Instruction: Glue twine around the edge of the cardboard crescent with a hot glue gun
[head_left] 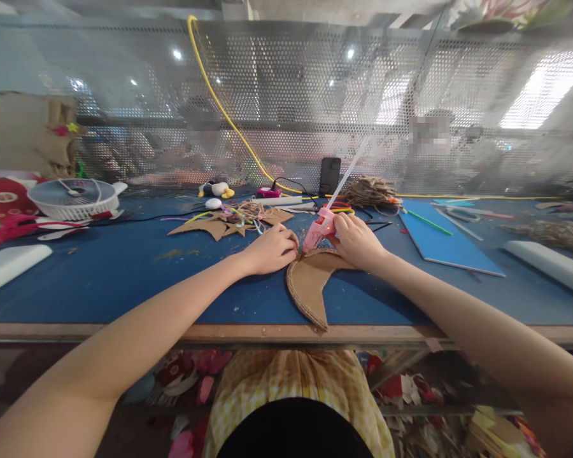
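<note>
A crescent-shaped cardboard piece [310, 286] with a raised edge strip lies on the blue table [124, 280] in front of me. My right hand [358, 240] grips a pink glue gun [319, 230] with a white glue stick poking up from its back; the nozzle points down at the top of the cardboard. My left hand [272, 248] is curled, fingers pressed on the cardboard's upper left edge.
Cardboard star cut-outs [224, 224] with coloured strings lie behind my left hand. A white fan [74, 197] and red items sit far left. A blue sheet [442, 242], a twine bundle [372, 189] and a black phone [330, 175] lie at right. Perforated metal screen stands behind.
</note>
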A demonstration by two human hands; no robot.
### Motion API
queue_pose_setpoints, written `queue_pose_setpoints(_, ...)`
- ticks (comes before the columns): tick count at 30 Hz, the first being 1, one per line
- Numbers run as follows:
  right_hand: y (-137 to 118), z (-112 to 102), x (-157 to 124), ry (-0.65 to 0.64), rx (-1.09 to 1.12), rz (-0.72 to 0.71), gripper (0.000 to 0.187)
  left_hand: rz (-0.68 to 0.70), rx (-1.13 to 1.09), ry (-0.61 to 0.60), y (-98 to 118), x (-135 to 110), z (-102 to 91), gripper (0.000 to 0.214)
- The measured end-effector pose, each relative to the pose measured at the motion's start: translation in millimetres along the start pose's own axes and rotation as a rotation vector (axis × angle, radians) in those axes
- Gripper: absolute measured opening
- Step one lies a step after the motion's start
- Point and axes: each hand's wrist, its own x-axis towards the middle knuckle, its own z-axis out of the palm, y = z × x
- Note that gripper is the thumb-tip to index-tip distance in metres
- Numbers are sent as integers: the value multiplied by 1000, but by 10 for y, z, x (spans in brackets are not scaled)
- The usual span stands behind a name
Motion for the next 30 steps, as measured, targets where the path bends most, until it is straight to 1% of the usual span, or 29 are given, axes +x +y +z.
queue_pose_setpoints(8, 7, 6, 2, 6, -22, -17, 13, 4, -14, 6, -11, 0, 3, 29)
queue_pose_setpoints(14, 15, 15, -1, 10, -51, -5, 12, 13, -32, 7, 3, 8, -7, 28)
queue_pose_setpoints(23, 13, -9, 1, 7, -87, 24, 12, 38, -26, 8, 17, 15, -25, 30)
queue_pose_setpoints(30, 16, -50, 4, 31, -97, 12, 14, 30, -29, -8, 27, 18, -36, 29)
